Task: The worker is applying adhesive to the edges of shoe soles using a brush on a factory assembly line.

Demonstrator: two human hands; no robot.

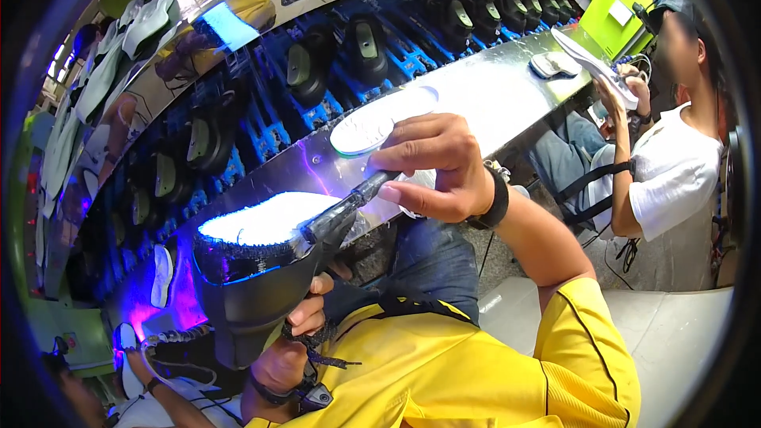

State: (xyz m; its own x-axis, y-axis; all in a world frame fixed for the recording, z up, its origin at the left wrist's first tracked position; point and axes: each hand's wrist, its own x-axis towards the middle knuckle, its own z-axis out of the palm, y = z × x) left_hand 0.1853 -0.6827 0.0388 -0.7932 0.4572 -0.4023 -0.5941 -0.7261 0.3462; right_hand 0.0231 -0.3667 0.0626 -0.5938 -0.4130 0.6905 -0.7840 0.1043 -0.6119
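Note:
My left hand (297, 333) is wrapped round the ankle end of a black shoe upper (246, 269), with its laces hanging by my wrist. The upper is held bottom up, and its underside glares white under strong light. My right hand (440, 162) pinches a dark, stick-like tool (365, 190) between thumb and fingers. This tool slants down to the left, its lower end at the near edge of the upper's underside; whether it touches is unclear. Just beyond my right fingers, a white shoe sole (384, 123) lies on a metal ledge (483, 87).
Past the ledge runs a blue slatted conveyor (265, 123) carrying several black uppers (369, 43). Another sole (555, 65) lies farther right. A co-worker (674, 150) at right holds a white sole (594, 67). At lower left, another person's arm (170, 396) reaches near a white sole (162, 276).

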